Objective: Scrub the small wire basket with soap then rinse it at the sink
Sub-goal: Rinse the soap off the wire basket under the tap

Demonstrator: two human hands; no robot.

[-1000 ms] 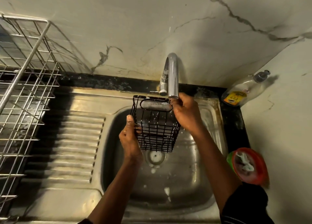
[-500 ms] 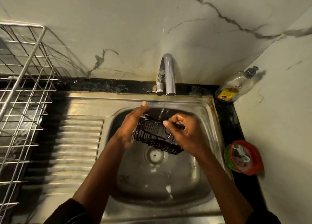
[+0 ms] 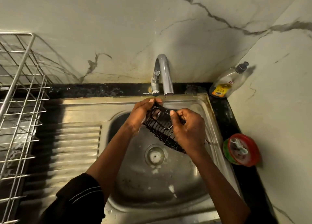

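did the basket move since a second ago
Yes. The basket has tipped from upright onto its side and dropped lower below the tap spout.

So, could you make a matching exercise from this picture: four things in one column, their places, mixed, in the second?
1 wire basket
2 soap bottle
3 drying rack
4 red tub

A left of the sink
B in the left hand and right hand, below the tap
C far right corner, by the wall
D right of the sink, near side

Pairs: 1-B, 2-C, 3-A, 4-D
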